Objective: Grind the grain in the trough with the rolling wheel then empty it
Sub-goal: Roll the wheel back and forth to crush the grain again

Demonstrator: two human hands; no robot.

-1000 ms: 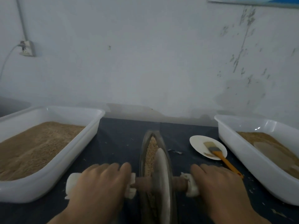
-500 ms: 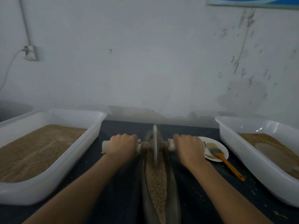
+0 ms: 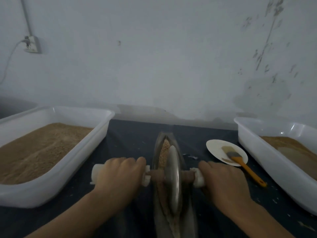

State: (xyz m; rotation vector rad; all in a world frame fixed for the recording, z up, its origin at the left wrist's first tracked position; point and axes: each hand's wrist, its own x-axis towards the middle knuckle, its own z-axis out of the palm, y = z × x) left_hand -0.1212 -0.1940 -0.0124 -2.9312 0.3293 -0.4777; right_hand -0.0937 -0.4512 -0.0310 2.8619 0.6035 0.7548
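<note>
The trough (image 3: 173, 200) lies lengthwise on the table (image 3: 133, 138), midway between two tubs. The wheel (image 3: 173, 179) stands on edge in it, with grain (image 3: 165, 150) in the trough beyond the wheel. The axle (image 3: 157, 176) crosses the trough; the left hand (image 3: 118, 177) grips its left end, the right hand (image 3: 223, 182) its right end. The left tub (image 3: 68, 170) and right tub (image 3: 267, 164) each hold grain. A plate (image 3: 216, 148) lies between trough and right tub, with a brush (image 3: 240, 162) on it, its handle reaching past the near rim onto the table

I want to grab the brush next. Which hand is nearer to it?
Right. The right hand grips the axle just beside the brush; the left hand is across the wheel.
</note>
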